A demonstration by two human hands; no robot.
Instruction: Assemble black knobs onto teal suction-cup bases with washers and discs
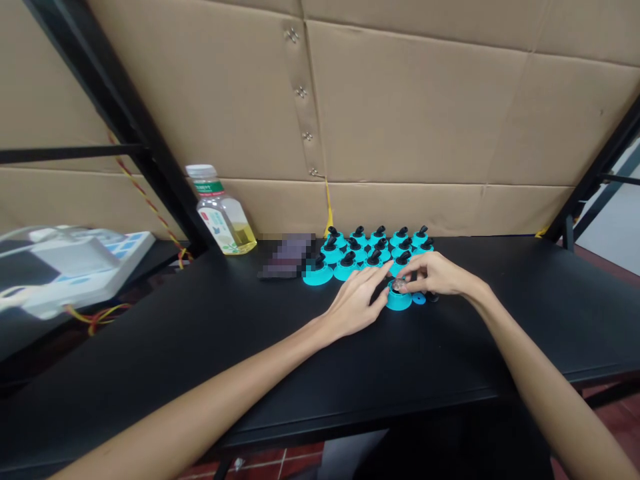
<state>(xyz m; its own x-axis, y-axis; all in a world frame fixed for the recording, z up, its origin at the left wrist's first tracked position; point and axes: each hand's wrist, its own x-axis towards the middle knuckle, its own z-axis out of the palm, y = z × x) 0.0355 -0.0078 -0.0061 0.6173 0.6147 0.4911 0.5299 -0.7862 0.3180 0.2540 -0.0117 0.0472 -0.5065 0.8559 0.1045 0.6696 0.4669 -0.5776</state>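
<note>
While the right grip point(434, 273) pinches a clear piece point(399, 285), the turquoise base point(399, 303) opens upward, axis vertical.

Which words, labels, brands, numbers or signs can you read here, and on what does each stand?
None can be read with certainty.
Bottle: marks on the green band and the label below, too small and blurred to read.
Teal parts: no lettering can be made out.
Pixelated patch: anything written there is hidden.

A tan cardboard wall point(425, 107) with 4 metal fasteners point(301, 92) in a column rises behind a black tabletop point(200, 340) and 2 slanting black posts point(113, 93), with red floor tiles point(305, 451) below and a pale surface point(620, 213) at far right.
</note>
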